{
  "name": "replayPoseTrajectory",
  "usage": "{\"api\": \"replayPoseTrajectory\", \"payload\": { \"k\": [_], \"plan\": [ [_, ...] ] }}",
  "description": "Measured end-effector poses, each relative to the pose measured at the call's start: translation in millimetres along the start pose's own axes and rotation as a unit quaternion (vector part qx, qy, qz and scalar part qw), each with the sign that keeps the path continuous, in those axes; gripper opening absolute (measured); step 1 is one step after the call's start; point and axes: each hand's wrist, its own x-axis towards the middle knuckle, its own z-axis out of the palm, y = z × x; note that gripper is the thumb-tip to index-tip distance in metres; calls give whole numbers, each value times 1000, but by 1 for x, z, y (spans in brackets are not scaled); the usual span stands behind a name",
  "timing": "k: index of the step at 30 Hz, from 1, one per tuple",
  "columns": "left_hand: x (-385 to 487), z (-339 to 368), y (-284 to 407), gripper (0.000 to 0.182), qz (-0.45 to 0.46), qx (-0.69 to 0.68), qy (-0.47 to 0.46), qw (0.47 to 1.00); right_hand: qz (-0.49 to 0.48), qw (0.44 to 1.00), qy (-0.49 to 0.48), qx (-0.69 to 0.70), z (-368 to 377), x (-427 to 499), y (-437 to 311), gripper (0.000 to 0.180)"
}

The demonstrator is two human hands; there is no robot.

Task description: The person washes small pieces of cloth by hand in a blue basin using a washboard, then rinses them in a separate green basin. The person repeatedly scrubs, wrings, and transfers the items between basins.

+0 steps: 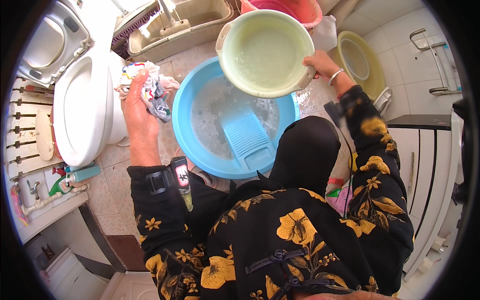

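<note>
My left hand grips a crumpled bundle of wet cloth, white with coloured marks plus grey and pinkish pieces. It is held up left of a large blue plastic tub. Soapy water fills the tub, and a ribbed washboard slopes down into it, its lower end under the suds. On the right, my right hand holds a pale green basin by its beige handle. That basin hangs over the tub's far rim and covers part of it. Shallow clear liquid seems to lie inside.
A white toilet with raised lid stands left. Behind are a beige mop bucket, a pink bucket and a white plastic jug. Yellowish basins lean at the right wall. My black-clad knee borders the tub.
</note>
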Motion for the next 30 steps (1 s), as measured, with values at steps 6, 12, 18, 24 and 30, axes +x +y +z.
{"api": "replayPoseTrajectory", "payload": {
  "k": [6,12,18,24,30],
  "plan": [
    [0,8,-1,25,9,-9,-2,1000,-71,995,8,-76,3,-22,-13,30],
    [-9,19,6,23,0,-22,16,1000,-122,986,43,-107,10,-45,-10,43],
    [-5,20,5,24,24,-15,35,999,-228,963,53,-131,18,-55,4,54],
    [-7,15,5,25,28,18,-31,999,-403,875,57,-261,22,-72,4,68],
    [-4,15,2,24,25,8,36,999,-525,728,140,-418,14,-91,-24,72]
  ]
}}
